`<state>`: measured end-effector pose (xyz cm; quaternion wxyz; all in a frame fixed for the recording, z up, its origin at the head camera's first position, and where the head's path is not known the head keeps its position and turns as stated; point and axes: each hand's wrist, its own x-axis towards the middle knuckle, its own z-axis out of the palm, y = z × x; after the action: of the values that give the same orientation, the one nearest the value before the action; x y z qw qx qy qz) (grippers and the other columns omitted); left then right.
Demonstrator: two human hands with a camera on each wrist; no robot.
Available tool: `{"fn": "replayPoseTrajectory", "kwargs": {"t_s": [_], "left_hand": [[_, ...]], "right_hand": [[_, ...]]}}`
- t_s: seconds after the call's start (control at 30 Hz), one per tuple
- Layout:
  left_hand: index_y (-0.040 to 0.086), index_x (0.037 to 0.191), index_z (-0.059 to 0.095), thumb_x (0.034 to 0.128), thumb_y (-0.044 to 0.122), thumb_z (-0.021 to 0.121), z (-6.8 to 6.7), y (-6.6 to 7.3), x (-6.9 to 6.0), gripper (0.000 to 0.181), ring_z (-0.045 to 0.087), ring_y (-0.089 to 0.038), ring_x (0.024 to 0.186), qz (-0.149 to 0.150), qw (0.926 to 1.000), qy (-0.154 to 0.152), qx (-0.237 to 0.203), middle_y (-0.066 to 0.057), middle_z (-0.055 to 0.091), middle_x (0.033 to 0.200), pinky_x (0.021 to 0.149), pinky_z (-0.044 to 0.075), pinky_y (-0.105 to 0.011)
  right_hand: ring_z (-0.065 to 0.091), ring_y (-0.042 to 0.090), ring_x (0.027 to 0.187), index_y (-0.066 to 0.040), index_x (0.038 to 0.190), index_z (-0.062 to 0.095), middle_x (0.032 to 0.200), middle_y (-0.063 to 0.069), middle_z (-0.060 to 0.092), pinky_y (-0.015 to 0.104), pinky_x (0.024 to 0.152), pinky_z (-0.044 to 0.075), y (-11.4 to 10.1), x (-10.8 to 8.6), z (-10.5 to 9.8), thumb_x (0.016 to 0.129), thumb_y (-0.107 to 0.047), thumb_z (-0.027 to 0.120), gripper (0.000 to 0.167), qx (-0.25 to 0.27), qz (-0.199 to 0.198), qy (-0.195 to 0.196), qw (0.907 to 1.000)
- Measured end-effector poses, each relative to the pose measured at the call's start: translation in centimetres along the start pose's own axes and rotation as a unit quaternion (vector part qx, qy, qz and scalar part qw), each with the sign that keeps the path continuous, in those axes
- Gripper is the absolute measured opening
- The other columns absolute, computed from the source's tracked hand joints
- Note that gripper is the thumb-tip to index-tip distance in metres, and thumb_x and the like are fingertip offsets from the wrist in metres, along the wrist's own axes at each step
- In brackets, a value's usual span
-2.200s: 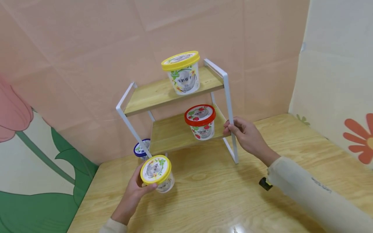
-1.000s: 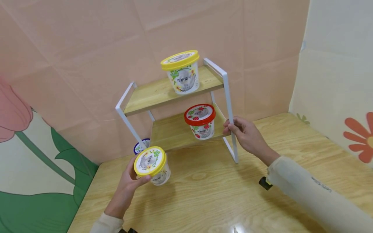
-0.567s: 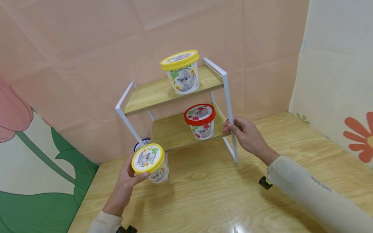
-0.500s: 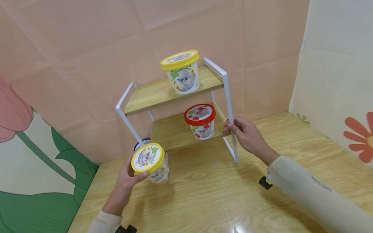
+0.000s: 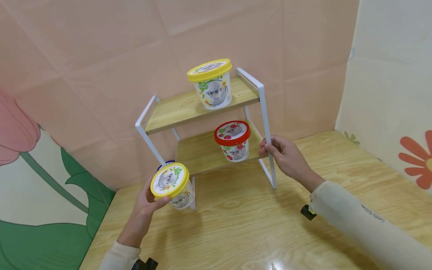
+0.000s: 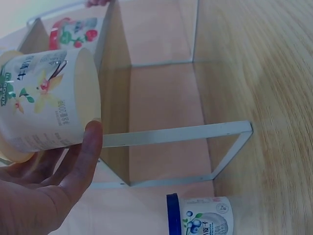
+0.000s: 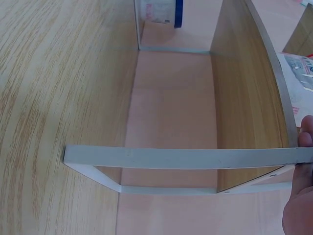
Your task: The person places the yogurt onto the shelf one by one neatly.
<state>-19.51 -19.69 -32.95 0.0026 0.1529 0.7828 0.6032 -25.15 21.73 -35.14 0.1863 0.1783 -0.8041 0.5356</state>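
Observation:
My left hand (image 5: 140, 210) grips a white tub with a yellow lid (image 5: 170, 180), held tilted in front of the shelf's left legs. In the left wrist view the fingers of my left hand (image 6: 54, 191) curl under the tub (image 6: 44, 100). My right hand (image 5: 287, 155) pinches the white metal upright on the right of the two-tier rack (image 5: 265, 120). On the upper board stands another yellow-lidded tub (image 5: 214, 92); a red-lidded tub (image 5: 236, 152) stands on the lower board. The right wrist view shows my right hand (image 7: 301, 186) at the rack's frame (image 7: 171, 157).
A blue-lidded tub (image 6: 208, 218) stands beside the rack's left side, mostly hidden in the head view. The wooden table (image 5: 236, 225) spreads in front of the rack. A pink wall covering (image 5: 118, 75) hangs behind, and a flower-printed wall (image 5: 381, 93) stands at the right.
My left hand has moved the yellow-lidded tub up and to the left, so it now covers more of the blue-lidded tub. My right hand keeps its place on the rack.

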Motion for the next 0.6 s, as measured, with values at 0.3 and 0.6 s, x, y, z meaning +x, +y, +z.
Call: {"fn": "replayPoseTrajectory", "kwargs": {"t_s": [0.3,0.6], "left_hand": [[0.021,0.154,0.029,0.0918,0.015,0.063,-0.08,-0.20,0.08,0.071,0.040,-0.014,0.137,-0.007,1.0000,-0.003,-0.001,-0.001,0.041,0.150,0.115,0.029,-0.058],[0.023,0.152,0.030,0.0933,0.017,0.063,-0.21,0.24,0.05,0.068,0.039,-0.017,0.136,-0.007,0.9999,-0.010,0.011,-0.001,0.042,0.148,0.115,0.028,-0.058]], "right_hand": [[0.072,0.013,0.093,0.000,0.111,0.064,0.097,0.009,0.073,0.010,0.086,0.052,0.02,-0.11,-0.04,0.106,-0.018,0.047,0.025,-0.005,0.002,-0.001,1.0000],[0.069,0.002,0.090,0.001,0.111,0.063,0.097,0.013,0.072,0.009,0.085,0.051,0.17,-0.04,-0.01,0.106,-0.018,0.047,0.025,0.000,-0.004,0.000,1.0000]]}}
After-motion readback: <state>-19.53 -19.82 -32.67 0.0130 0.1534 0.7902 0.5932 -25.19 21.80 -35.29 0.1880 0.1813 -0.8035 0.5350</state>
